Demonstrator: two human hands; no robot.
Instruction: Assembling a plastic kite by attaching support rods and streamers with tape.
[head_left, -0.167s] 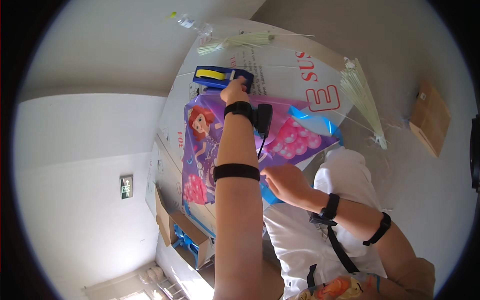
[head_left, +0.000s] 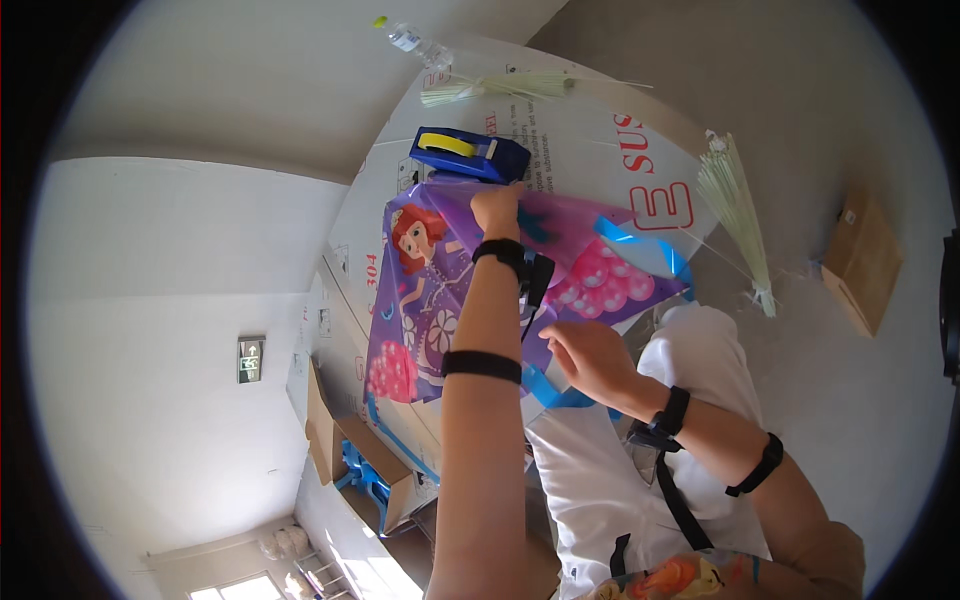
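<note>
A purple kite-shaped sheet (head_left: 425, 270), printed with a red-haired cartoon figure and pink bead-like clusters, is spread over the board in front of me. My left hand (head_left: 496, 210) reaches over its upper edge, fingers drawn together; what they hold, if anything, is too small to make out. Just beyond those fingertips stands a blue tape dispenser (head_left: 480, 158) with a yellow roll core. Nearer my body, my right hand (head_left: 592, 362) hovers by the sheet's lower edge, thumb and forefinger apart and nothing visible between them. A shiny blue ribbon (head_left: 548, 390) lies beside it.
Bundles of thin pale sticks lie at the back (head_left: 500, 88) and right (head_left: 732, 195) of the printed board (head_left: 590, 165). A plastic bottle (head_left: 418, 45) lies at the far edge. One carton (head_left: 865, 265) is on the floor; an open box (head_left: 385, 455) with blue parts sits left.
My left hand has come off the tape dispenser's end and drawn back over the sheet. The right hand's thumb and forefinger have parted. The whole view has shifted slightly.
</note>
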